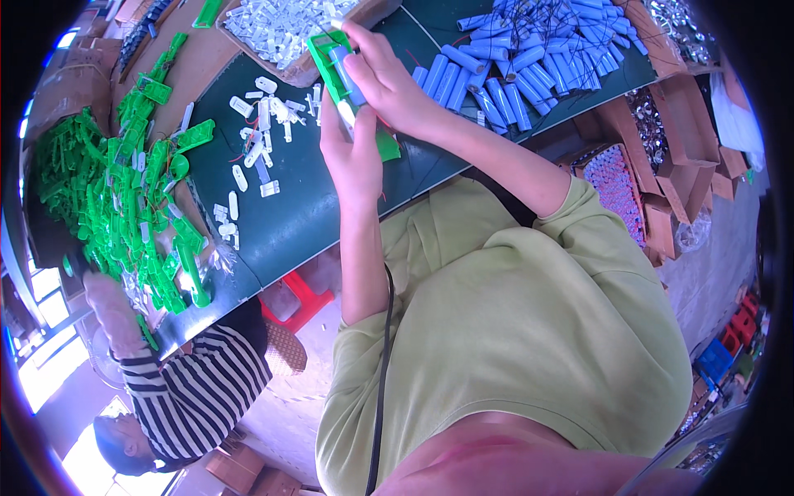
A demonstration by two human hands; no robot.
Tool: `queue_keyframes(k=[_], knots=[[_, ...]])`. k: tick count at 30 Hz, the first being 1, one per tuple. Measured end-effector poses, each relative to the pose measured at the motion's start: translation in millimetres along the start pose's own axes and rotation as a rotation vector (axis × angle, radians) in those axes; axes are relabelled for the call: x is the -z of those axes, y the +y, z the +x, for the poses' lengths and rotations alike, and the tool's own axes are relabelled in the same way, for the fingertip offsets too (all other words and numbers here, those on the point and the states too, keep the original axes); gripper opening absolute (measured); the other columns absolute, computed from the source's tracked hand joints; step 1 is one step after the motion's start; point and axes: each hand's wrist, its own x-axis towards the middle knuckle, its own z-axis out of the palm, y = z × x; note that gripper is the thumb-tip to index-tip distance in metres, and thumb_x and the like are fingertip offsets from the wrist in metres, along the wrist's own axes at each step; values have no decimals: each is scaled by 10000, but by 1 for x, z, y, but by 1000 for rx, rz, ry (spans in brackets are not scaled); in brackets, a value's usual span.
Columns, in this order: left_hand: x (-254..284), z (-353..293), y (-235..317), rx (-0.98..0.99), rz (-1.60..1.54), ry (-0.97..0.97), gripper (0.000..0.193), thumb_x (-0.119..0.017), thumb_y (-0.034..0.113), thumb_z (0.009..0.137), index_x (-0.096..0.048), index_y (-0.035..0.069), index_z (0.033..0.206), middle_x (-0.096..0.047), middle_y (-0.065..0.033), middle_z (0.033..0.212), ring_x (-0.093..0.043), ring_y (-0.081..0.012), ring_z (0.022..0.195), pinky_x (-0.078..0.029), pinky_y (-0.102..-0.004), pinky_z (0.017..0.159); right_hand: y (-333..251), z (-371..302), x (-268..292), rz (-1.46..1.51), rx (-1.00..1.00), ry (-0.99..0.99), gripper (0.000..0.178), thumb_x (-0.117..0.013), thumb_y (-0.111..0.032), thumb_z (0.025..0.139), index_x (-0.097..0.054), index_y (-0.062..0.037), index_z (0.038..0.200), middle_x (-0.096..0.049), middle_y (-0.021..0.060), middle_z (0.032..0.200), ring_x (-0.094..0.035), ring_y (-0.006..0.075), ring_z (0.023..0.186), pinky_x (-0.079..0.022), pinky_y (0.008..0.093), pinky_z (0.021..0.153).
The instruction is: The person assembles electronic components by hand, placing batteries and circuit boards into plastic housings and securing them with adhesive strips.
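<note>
Over the dark green tabletop, a green plastic casing (321, 54) is tilted up between my two hands. A blue cylindrical cell (346, 76) with wires like those in the nearby pile lies in its hollow. My left hand (354, 147) grips the casing's lower end, thumb and fingers closed around it. My right hand (387, 78) closes on the upper end, its fingers bent over the rim and the thumb side against the cell. Another green piece (387, 146) shows just below my hands; whether it joins the casing is hidden.
White plastic parts (263, 124) lie scattered left of my hands, below a box of white parts (277, 33). A heap of blue wired cells (521, 62) covers the right side. Green casings (136, 190) pile up at far left, where a co-worker in a striped sleeve (194, 397) reaches in.
</note>
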Motion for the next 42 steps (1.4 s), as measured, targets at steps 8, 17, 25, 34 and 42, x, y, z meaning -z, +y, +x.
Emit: queue_keyframes(k=[8, 17, 25, 34, 42], knots=[[36, 2, 9, 58, -174, 27, 441, -433, 72, 906, -360, 13, 1337, -597, -184, 932, -610, -191, 664, -559, -338, 605, -22, 84, 57, -386, 200, -299, 287, -509, -199, 912, -508, 0, 1118, -619, 128, 864, -603, 241, 776, -473, 337, 693], [50, 8, 8, 89, -258, 99, 438, -441, 67, 874, -392, 1, 1304, -613, -142, 904, -618, -174, 663, -516, -288, 560, 65, 200, 39, -811, 596, -996, 187, -546, -149, 823, -658, -45, 932, -647, 172, 895, -618, 332, 847, -477, 437, 765], [57, 12, 3, 119, -255, 111, 459, -441, 63, 872, -379, 0, 1322, -610, -142, 906, -617, -173, 665, -519, -287, 552, 62, 199, 29, -802, 770, -870, 160, -572, -196, 810, -614, -42, 799, -609, 150, 775, -612, 314, 779, -469, 436, 700], [52, 14, 15, 88, -202, 72, 528, -468, 62, 877, -321, 5, 1381, -618, -148, 922, -620, -172, 674, -515, -279, 519, 35, 178, 27, -525, 90, -733, 219, -599, -194, 821, -643, -31, 960, -665, 132, 862, -639, 265, 746, -493, 357, 664], [38, -6, 34, 29, -216, 52, 547, -475, 49, 880, -307, 7, 1399, -620, -153, 949, -625, -172, 701, -527, -285, 562, -54, 123, 63, 108, -148, -867, 220, -577, -131, 927, -635, 33, 1060, -674, 76, 944, -618, 106, 850, -500, 260, 756]])
